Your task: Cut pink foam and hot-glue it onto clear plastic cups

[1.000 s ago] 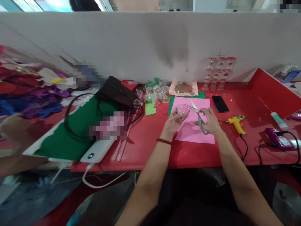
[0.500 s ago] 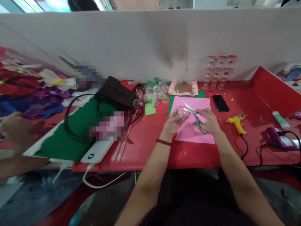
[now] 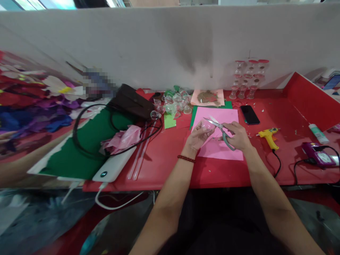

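My left hand is closed round a small clear round piece, held above a pink sheet on the red table. My right hand grips grey-handled scissors through the loops. The blades are parted and point left, with their tips touching the clear piece. A red bead bracelet sits on my left wrist.
A phone, a yellow glue gun and a purple device lie to the right. Clear cups and stacked cups stand by the white partition. Green felt, cables, a power bank and coloured fabric lie left.
The scissor blades have swung down and left onto the clear piece in my left hand. Another person's hand at the far left has gone out of view.
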Demonstrator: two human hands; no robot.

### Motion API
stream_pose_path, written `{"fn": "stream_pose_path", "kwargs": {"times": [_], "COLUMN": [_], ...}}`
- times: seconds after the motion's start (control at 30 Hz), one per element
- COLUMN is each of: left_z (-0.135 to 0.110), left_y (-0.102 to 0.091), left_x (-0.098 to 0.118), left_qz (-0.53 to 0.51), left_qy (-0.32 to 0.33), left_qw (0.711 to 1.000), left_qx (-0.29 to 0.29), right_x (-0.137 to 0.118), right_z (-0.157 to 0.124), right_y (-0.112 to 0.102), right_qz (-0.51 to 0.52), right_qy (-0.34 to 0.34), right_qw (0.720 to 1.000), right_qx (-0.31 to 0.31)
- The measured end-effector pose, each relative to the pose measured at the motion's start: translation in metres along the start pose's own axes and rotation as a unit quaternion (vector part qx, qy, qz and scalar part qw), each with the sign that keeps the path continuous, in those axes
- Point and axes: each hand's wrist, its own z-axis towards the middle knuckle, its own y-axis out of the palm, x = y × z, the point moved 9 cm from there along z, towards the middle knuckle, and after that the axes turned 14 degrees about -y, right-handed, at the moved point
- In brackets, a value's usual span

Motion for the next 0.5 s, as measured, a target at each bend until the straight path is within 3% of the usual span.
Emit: {"fn": "stream_pose_path", "kwargs": {"times": [0.37,0.5], "left_z": [0.002,0.003], "left_y": [-0.002,0.001], "left_x": [-0.003,-0.002], "left_qz": [-0.003,0.014], "left_qy": [-0.013,-0.012], "left_qw": [1.000,1.000], "left_qx": [0.016,-0.004], "right_x": [0.007,0.011], "right_z": [-0.004,-0.004], "right_y": [-0.002,-0.003], "right_qz": [0.002,0.005], "right_qy": [0.016,0.028], "right_qw": [1.000,0.999], "right_qx": [-0.018,-0.027]}}
